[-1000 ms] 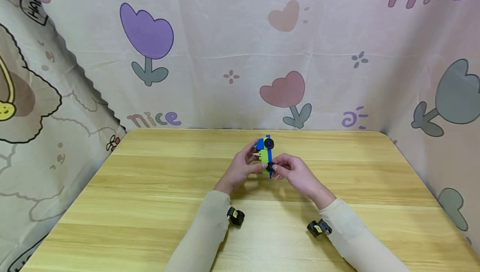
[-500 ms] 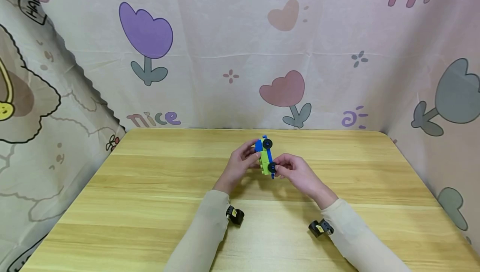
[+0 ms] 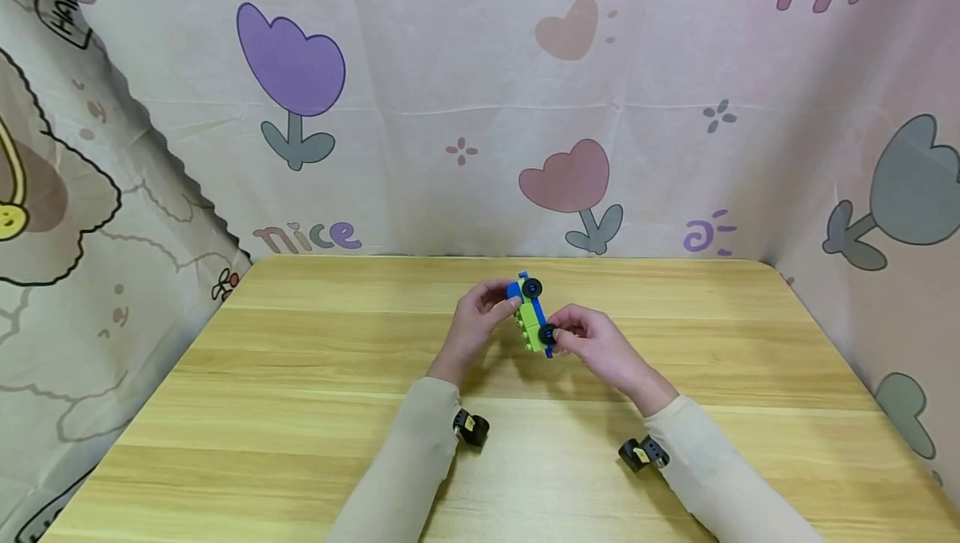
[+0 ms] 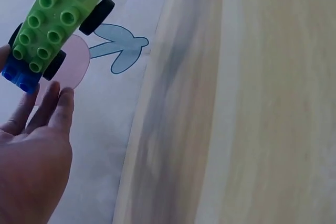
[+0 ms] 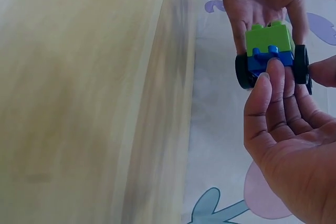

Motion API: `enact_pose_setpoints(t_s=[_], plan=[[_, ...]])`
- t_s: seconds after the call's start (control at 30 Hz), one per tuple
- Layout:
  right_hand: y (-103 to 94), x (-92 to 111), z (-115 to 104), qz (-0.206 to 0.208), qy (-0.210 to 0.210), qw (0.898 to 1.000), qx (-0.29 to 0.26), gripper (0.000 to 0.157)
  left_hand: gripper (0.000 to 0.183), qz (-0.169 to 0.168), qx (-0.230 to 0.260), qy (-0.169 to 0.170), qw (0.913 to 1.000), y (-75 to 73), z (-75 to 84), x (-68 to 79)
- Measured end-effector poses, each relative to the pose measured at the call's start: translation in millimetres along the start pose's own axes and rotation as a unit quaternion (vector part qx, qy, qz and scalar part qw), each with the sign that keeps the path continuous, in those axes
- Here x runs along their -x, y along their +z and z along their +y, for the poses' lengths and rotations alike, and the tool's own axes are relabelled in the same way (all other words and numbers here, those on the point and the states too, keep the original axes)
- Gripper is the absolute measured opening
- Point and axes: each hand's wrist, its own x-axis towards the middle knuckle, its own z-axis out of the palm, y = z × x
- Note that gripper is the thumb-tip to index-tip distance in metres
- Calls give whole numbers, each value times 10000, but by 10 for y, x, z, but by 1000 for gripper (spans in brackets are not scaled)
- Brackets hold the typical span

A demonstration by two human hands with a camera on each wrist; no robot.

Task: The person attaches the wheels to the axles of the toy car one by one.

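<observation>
A toy car (image 3: 528, 322) of building blocks, lime green and blue with black wheels, is held tilted above the table between my hands. My left hand (image 3: 471, 326) grips its far end by the blue block (image 4: 21, 76). The thumb and fingers of my right hand (image 3: 603, 350) pinch the nearer end at a black wheel (image 3: 547, 334). In the left wrist view the round studs on the green block (image 4: 51, 17) face the camera. From the right wrist the car's end shows a blue hitch piece (image 5: 270, 53), with my right fingertips against it.
The wooden table (image 3: 300, 410) spreads under both forearms. A printed cloth (image 3: 435, 68) with flowers hangs close behind its back edge. Small black cameras sit on the left wrist (image 3: 471, 428) and the right wrist (image 3: 643, 453).
The car has tilted, its far end swinging left and its near end slightly right. My left thumb has moved from the near wheel up to the far end. My right hand stays by the near wheel.
</observation>
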Motion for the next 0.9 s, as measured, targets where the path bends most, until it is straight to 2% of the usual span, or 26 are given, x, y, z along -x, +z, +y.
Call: enact_pose_setpoints(t_s=[0.13, 0.33, 0.5, 0.67, 0.9], plan=[[-3, -4, -4, -58, 9, 10000, 23, 18, 41, -64, 348, -78, 9993, -15, 19, 4], [-23, -4, -9, -90, 25, 9999, 92, 20, 50, -280, 182, 38, 9994, -75, 17, 15], [-34, -3, -17, 53, -9, 10000, 77, 22, 51, -421, 409, 22, 9983, -99, 8, 23], [-19, -1, -20, 452, -54, 9990, -30, 28, 47, -147, 533, -9, 9985, -105, 8, 21], [26, -6, -33, 851, -6, 9962, 170, 42, 40, 360, 570, -82, 9977, -82, 37, 12]])
